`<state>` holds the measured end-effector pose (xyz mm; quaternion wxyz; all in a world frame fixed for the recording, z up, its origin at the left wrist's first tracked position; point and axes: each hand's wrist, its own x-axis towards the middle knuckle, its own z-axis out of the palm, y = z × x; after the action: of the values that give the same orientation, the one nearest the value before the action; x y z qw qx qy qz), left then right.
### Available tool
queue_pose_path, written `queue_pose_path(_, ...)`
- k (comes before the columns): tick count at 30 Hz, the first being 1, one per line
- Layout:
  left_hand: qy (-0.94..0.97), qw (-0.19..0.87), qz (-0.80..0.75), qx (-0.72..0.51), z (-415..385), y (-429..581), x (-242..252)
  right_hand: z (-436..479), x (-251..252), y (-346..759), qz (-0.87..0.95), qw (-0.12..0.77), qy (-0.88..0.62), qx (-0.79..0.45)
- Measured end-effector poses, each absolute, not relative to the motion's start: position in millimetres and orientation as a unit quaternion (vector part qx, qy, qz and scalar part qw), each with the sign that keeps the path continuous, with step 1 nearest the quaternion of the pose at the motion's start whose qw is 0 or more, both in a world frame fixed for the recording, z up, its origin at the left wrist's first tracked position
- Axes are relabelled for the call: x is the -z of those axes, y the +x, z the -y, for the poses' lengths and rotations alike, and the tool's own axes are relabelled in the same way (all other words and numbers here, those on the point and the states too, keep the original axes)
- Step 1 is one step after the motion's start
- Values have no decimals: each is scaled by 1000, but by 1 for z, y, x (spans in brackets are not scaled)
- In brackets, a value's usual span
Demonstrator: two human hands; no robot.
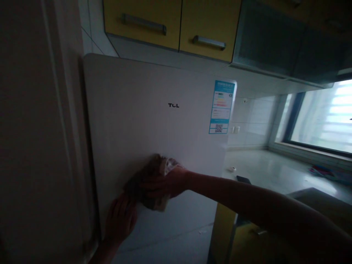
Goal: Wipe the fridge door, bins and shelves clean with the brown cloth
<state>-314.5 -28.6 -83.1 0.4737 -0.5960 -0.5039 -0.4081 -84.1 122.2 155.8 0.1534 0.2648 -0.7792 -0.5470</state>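
Observation:
My right hand (167, 181) presses a crumpled cloth (156, 203) against the front of a pale refrigerator (129, 110) with TCL lettering. The cloth is dark and patterned, with a lighter fold above my wrist, and part of it is hidden under my fingers. Lower and to the left, my left hand (121, 216) rests on the same door, its fingers laid against the surface close to the cloth's left edge. Nothing shows in that hand. A blue and white energy label (221, 107) is stuck near the door's upper right corner.
Yellow wall cabinets (143, 22) with metal handles hang above the refrigerator. At the right, a light countertop (264, 163) bears a dark flat object (243, 179) and a small white item (231, 169). A window (324, 113) lights that side. A dark vertical panel (33, 128) borders the left.

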Motion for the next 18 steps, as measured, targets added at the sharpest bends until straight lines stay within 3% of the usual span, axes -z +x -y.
queue_pose_path(2, -593, 472, 507, 410, 28, -315, 85, -135, -174, -64, 784, 43, 322, 529)
queue_pose_path(3, -592, 467, 509, 415, 27, -315, 86, -143, -200, -52, 800, 45, 302, 517)
queue_pose_path(8, -591, 460, 503, 431, 23, -317, 88, -158, -378, -37, 827, 371, -47, 420)
queue_pose_path(10, -591, 461, 503, 430, 23, -316, 86, -145, -409, -63, 790, 467, -139, 372)
queue_pose_path(12, -592, 457, 504, 431, 24, -315, 84, -124, -395, -100, 758, 529, -167, 343)
queue_pose_path(14, -597, 447, 505, 433, 26, -316, 84, -99, -344, -135, 762, 516, -125, 370)
queue_pose_path(16, -600, 443, 510, 428, 28, -319, 85, -75, -278, -162, 790, 410, 8, 455)
queue_pose_path(18, -601, 466, 517, 392, 31, -325, 86, -56, -223, -180, 795, 243, 157, 533)
